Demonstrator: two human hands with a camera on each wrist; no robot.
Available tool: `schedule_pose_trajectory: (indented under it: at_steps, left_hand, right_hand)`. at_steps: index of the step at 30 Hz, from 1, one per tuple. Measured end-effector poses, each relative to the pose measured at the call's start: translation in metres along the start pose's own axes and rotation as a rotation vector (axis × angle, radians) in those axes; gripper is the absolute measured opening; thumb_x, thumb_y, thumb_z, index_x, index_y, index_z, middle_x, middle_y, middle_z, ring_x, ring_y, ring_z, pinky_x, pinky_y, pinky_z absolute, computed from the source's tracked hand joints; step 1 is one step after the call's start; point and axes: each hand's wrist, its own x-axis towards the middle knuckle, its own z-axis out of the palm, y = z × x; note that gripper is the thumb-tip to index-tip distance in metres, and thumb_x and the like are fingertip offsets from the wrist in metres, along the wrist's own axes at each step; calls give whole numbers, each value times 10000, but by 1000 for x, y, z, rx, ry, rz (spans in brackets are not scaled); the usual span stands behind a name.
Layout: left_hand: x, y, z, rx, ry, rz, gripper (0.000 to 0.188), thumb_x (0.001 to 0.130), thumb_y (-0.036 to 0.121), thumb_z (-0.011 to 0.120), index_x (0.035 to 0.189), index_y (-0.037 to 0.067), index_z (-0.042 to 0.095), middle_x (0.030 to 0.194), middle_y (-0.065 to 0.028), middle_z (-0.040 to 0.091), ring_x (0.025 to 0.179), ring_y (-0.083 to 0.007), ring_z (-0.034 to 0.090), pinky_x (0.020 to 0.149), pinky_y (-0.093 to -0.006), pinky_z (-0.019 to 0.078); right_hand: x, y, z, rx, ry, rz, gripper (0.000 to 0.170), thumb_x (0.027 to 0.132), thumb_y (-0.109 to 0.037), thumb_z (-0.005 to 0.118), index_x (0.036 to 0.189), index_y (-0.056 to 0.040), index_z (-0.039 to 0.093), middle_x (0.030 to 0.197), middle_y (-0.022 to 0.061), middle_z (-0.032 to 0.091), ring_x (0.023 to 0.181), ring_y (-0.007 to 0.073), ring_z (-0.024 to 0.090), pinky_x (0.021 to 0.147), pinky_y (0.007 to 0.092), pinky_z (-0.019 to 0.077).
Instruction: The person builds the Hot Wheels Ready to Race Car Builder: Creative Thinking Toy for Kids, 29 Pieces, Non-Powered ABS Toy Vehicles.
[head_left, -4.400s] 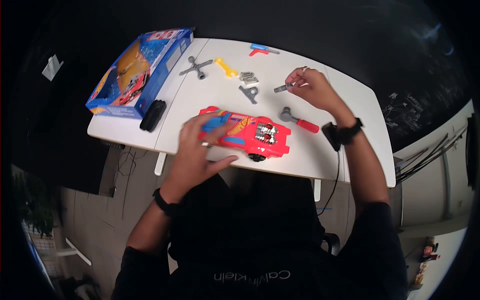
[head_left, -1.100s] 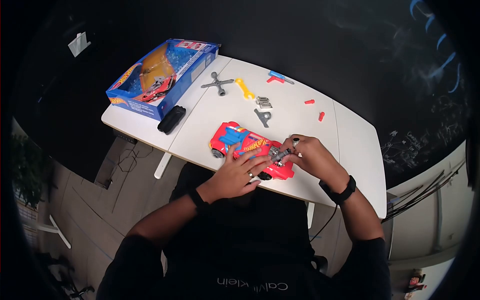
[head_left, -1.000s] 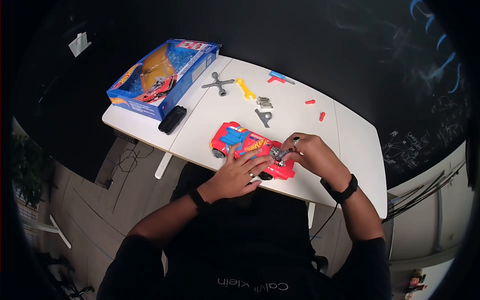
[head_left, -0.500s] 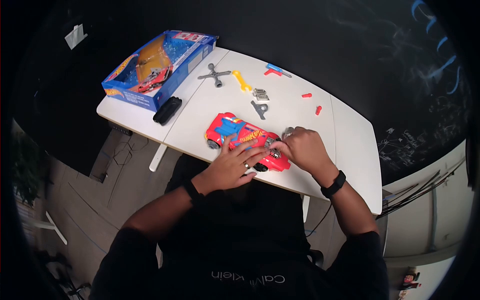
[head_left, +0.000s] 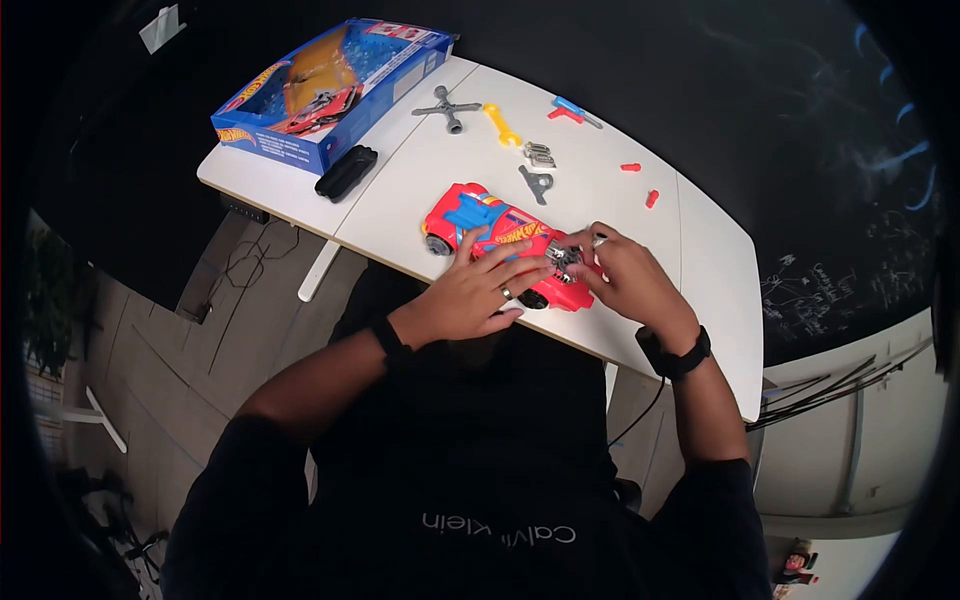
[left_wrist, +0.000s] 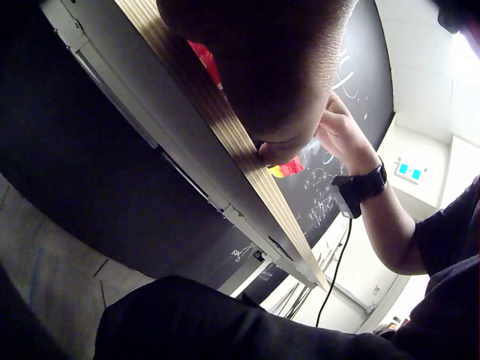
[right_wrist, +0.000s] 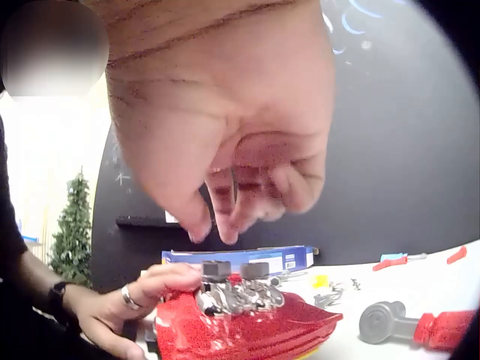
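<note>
A red toy car with blue parts sits near the table's front edge. My left hand lies across its side with fingers spread, steadying or touching the hood. On its silver engine sit dark grey blocks, seen in the right wrist view. Just above the engine hovers my right hand; its thumb and index finger stand apart with nothing between them in the right wrist view. Beside the car lies a grey-headed tool with a red handle, largely behind my right hand in the head view.
Farther back lie a grey cross wrench, a yellow wrench, silver pieces, a grey bracket, a blue-and-red toy drill and two red pegs. A blue box and black case are left.
My right hand brought a grey piece from the table's right side to the engine, worked there, and has let go. My left hand settled onto the car's side. The head view has shifted.
</note>
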Motion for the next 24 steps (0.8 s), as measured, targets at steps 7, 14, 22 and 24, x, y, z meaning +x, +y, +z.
schedule_pose_trajectory:
  at_steps: [7, 14, 22, 24]
  left_hand:
    - [-1, -2, 2, 5, 3, 8, 700, 917, 340, 771, 1546, 187, 506, 1528, -24, 511, 1488, -249, 427, 1208, -644, 205]
    - [-1, -2, 3, -1, -25, -5, 689, 924, 332, 765, 1546, 193, 504, 1546, -17, 494, 1498, -248, 413, 1204, -653, 205]
    - [-1, -3, 5, 1, -20, 10, 675, 927, 323, 761, 1539, 192, 508, 1543, -14, 498, 1496, -247, 414, 1207, -653, 204]
    - [-1, -3, 5, 2, -22, 7, 676, 924, 325, 763, 1537, 191, 513, 1542, -15, 499, 1493, -248, 417, 1209, -651, 203]
  right_hand:
    - [0, 5, 3, -228, -64, -19, 253, 977, -289, 730, 1044, -47, 763, 926, 95, 654, 772, 301, 713, 675, 400, 580]
    - [-2, 6, 11, -194, -24, -36, 296, 960, -325, 750, 966, -30, 758, 955, 94, 673, 795, 291, 712, 676, 389, 575]
    - [-6, 11, 14, 52, -27, -90, 146, 930, -144, 749, 1021, -30, 747, 1077, 82, 690, 902, 299, 715, 747, 391, 587]
    - [-7, 13, 17, 63, -7, -92, 117, 913, -87, 752, 989, 1, 741, 1100, 92, 707, 921, 313, 714, 766, 393, 581]
